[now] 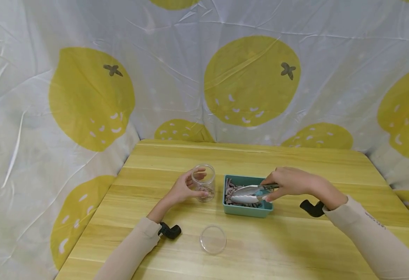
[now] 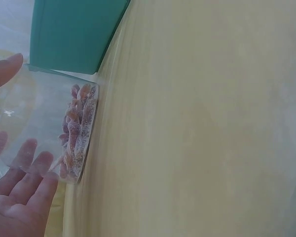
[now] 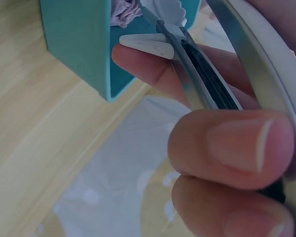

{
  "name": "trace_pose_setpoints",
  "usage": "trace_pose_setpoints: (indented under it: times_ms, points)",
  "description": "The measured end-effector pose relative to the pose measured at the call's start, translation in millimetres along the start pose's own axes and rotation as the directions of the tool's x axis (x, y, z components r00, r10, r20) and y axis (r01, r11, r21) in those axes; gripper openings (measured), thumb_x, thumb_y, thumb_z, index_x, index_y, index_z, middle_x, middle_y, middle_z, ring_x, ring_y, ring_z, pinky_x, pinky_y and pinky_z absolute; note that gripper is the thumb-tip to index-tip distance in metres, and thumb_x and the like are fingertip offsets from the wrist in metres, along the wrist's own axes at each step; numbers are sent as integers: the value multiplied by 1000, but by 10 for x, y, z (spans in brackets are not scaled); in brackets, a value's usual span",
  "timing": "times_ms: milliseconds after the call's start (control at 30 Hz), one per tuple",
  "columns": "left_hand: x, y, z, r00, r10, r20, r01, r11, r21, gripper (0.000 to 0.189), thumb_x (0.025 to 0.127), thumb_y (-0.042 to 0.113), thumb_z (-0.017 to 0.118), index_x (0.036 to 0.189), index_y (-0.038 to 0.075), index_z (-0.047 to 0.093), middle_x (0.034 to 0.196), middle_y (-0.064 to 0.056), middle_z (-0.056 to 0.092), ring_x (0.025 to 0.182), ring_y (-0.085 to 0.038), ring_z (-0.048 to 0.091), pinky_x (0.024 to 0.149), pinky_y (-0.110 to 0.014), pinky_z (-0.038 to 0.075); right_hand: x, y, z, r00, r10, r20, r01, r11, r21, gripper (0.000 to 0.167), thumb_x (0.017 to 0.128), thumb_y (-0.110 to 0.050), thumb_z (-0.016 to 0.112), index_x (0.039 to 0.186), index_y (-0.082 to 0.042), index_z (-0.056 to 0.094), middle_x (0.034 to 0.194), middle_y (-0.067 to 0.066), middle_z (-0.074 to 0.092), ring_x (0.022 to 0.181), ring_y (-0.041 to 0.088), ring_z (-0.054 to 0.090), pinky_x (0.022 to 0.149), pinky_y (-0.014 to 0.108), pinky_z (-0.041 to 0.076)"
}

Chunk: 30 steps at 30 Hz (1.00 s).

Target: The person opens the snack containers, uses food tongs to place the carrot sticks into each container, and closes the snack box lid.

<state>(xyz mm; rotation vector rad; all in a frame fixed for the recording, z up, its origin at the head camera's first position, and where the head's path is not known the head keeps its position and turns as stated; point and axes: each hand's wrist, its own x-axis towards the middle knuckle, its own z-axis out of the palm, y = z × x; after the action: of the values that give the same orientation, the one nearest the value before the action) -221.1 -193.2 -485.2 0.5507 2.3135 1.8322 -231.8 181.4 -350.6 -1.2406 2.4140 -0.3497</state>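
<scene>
My left hand (image 1: 180, 189) holds a clear round jar (image 1: 208, 179) upright on the table, thumb at the near side and fingers round the back. A layer of pinkish-brown dried strips (image 2: 76, 131) covers the jar's bottom. To its right stands a teal rectangular box (image 1: 248, 211) with more of the same strips (image 1: 229, 186) in it, mostly toward its left end. My right hand (image 1: 292, 182) grips metal tongs (image 1: 247, 199) over the box. The white tips of the tongs are spread apart and reach down among the strips.
A clear round lid (image 1: 213, 240) lies on the wooden table (image 1: 278, 249) in front of the jar and box. Black wrist devices (image 1: 171, 231) sit at both cuffs. A lemon-print cloth (image 1: 176, 77) hangs behind and beside the table.
</scene>
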Motion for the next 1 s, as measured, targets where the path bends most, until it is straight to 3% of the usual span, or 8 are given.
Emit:
trace_pose_setpoints:
  times_ms: [233,433,667,767,1000]
  points:
    - [6,-5,-5,1000,9,6,-8,1000,-22,79,79,2,85,147,6,46,142,-23,52,130,-39,51,112,-53,32,42,-108,-22,999,35,18,-34,999,-24,58,88,-45,74,125,0,68,119,12,70,103,23,68,89,46,55]
    - [-10,9,-1,1000,4,2,-4,1000,-18,79,78,6,86,146,11,48,142,-21,53,129,-38,51,112,-51,34,76,-195,-2,999,36,22,-34,996,-82,58,87,-43,76,123,2,68,115,12,71,91,20,70,85,44,56]
    - [-15,41,0,1000,0,2,0,1000,-9,80,78,5,86,147,7,46,142,-23,52,129,-38,52,112,-52,34,63,-182,36,999,47,10,-46,996,-77,53,88,-40,76,122,1,69,103,6,74,75,6,66,79,40,57]
    - [-5,10,-4,1000,1,3,-1,1000,1,80,78,8,86,147,9,46,142,-21,53,129,-35,53,112,-49,36,53,-156,50,1000,24,-3,-24,997,-73,52,89,-39,76,121,1,70,102,5,74,74,6,65,77,40,57]
    - [-1,39,6,1000,7,4,-6,1000,-20,82,78,1,85,148,0,42,142,-25,51,130,-39,50,112,-52,34,46,-96,71,1000,-13,-26,11,998,-66,50,89,-39,75,121,0,70,101,4,74,73,3,65,77,39,57]
